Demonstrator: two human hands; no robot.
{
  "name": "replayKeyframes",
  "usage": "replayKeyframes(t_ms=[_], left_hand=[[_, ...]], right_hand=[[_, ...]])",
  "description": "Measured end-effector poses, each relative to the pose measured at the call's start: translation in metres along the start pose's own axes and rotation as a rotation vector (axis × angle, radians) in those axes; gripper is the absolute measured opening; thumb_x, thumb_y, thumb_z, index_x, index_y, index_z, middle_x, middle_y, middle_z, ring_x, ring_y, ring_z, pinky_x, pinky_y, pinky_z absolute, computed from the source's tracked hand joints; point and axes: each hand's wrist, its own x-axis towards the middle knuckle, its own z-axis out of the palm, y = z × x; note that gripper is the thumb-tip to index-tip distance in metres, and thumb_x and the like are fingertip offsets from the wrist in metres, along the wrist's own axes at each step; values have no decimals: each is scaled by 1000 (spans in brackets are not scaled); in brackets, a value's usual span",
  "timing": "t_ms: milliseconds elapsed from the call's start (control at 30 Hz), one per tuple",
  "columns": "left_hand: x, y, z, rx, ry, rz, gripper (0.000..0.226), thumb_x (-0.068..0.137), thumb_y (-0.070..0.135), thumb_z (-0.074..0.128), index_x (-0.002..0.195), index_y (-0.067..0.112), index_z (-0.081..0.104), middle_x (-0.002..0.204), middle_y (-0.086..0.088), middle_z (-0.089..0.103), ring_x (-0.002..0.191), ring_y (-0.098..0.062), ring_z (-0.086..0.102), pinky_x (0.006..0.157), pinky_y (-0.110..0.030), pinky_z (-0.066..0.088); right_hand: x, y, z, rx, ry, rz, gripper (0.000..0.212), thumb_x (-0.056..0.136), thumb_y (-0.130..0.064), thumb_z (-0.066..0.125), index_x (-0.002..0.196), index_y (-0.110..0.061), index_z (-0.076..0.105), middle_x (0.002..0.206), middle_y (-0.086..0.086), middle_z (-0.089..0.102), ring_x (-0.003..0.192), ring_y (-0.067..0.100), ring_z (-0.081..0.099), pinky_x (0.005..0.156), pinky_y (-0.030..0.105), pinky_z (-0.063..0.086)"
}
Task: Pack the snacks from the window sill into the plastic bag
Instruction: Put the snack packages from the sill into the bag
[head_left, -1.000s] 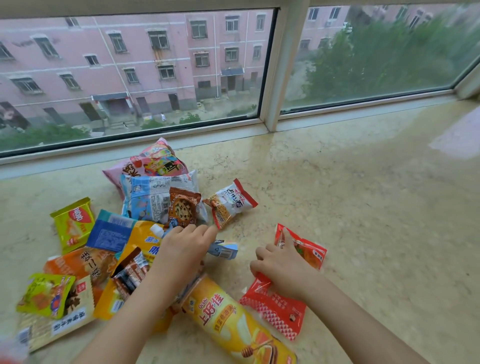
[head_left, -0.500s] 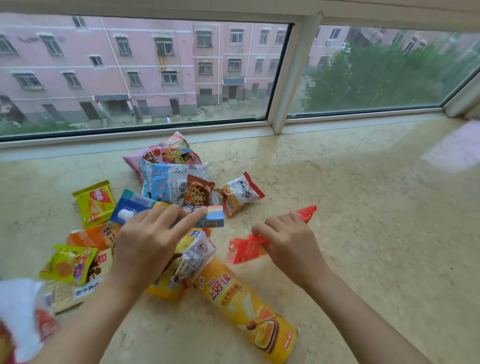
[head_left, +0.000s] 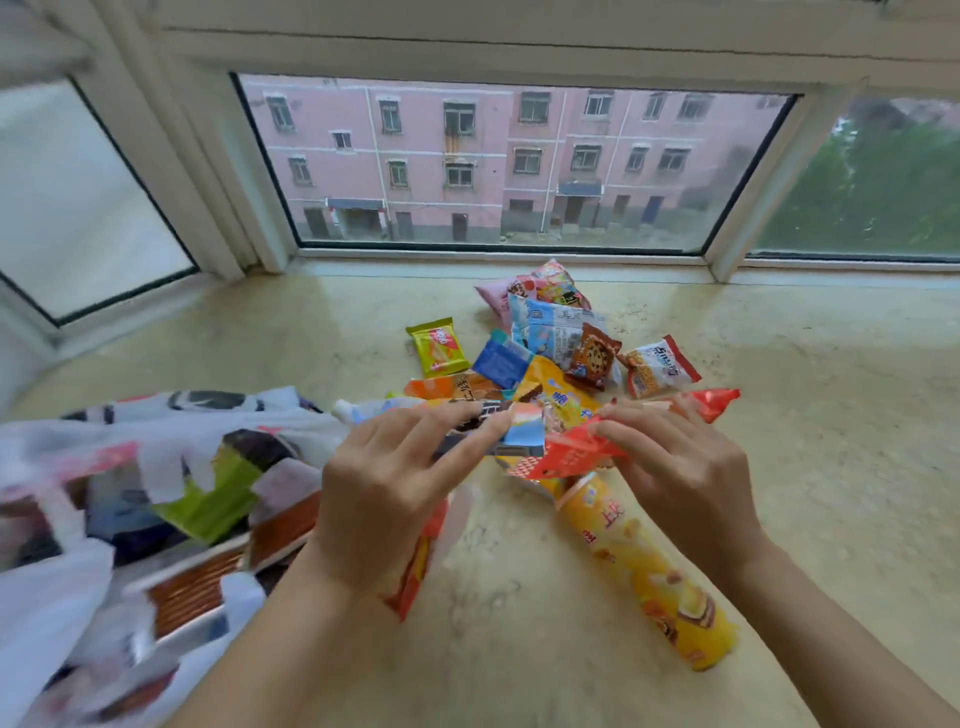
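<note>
Right hand (head_left: 680, 467): fingers closed in a pinch on a crinkled red foil snack packet (head_left: 571, 454), lifted clear of the sill, its far end poking out beyond the knuckles. Left hand (head_left: 387, 483): fingers curled round a small bundle of packets, among them a light-blue-and-orange carton (head_left: 522, 434) and a dark wrapper; how many it holds cannot be told. The two loads touch between the hands. To the left lies the white printed plastic bag (head_left: 62, 587), mouth slack and facing the hands, with boxes and a green packet already inside. A tall yellow crisp tube (head_left: 639, 566) lies on the marbled stone window sill (head_left: 831, 467) below the hands; beyond them the remaining pile, including a green-and-yellow wafer packet (head_left: 439, 345). Recommended practice: keep both grips firm, carry left at a low height, release only once well past the bag's limp rim, since slippery foil may slide out.
</note>
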Motion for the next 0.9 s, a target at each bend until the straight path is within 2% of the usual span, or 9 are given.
replayKeyframes(t_ms=[167,267,433,533,633,700,767,833,900], left_hand=[[-49,-16,-69,27,-6,-6,36,88,2,67,120,20,67,106,-4,72,87,-23,70,65,-35,57],[-83,-35,-106,95,-22,-19,33,94,-2,55,114,19,72,103,-3,73,86,-21,71,65,-31,58],[-139,-74,-128,166,-136,-76,53,91,-9,34,110,19,73,103,-1,74,86,-21,71,66,-29,57],[-165,-91,-115,180,-246,-82,61,63,-15,64,114,19,72,109,-1,72,94,-22,70,70,-33,59],[-172,-97,-96,170,-357,-120,69,45,-11,81,108,16,73,109,-2,72,95,-24,70,71,-35,60],[-169,-100,-86,198,-383,-126,57,42,-4,89,96,13,76,101,-5,74,88,-26,72,66,-35,60],[-172,-103,-77,241,-408,-114,43,44,4,92,83,14,78,94,-8,74,84,-26,72,66,-37,60],[-184,-105,-69,274,-454,-99,44,48,10,92,89,21,78,88,-5,74,79,-24,71,70,-39,60],[-201,-108,-65,243,-531,-120,60,51,12,89,108,27,74,85,1,73,70,-19,69,70,-36,59]], right_hand=[[14,-64,-16,115,-15,-89,19,89,-12,67,106,-20,62,107,3,71,102,22,67,82,47,51],[29,-106,-18,193,-4,-125,12,96,-16,57,106,-19,62,108,3,71,104,23,66,85,49,49],[51,-168,1,243,-6,-234,26,86,-9,66,108,-20,61,110,6,70,108,24,65,90,52,48],[60,-194,14,280,-21,-272,23,87,-11,64,107,-21,59,111,6,70,108,24,65,90,52,48],[71,-211,25,304,-27,-293,22,87,-9,61,105,-21,57,110,5,70,107,24,65,89,50,47],[78,-220,29,333,-11,-289,11,96,-14,50,102,-21,57,107,5,70,103,24,66,87,48,48],[85,-227,34,370,-11,-274,11,97,-16,48,101,-20,57,106,6,71,102,24,66,85,46,49],[91,-232,38,414,-14,-259,9,93,-12,56,99,-18,58,107,6,70,103,23,66,83,47,50],[96,-239,42,488,-21,-251,11,89,-8,61,97,-16,58,109,7,70,105,23,65,81,47,51]])
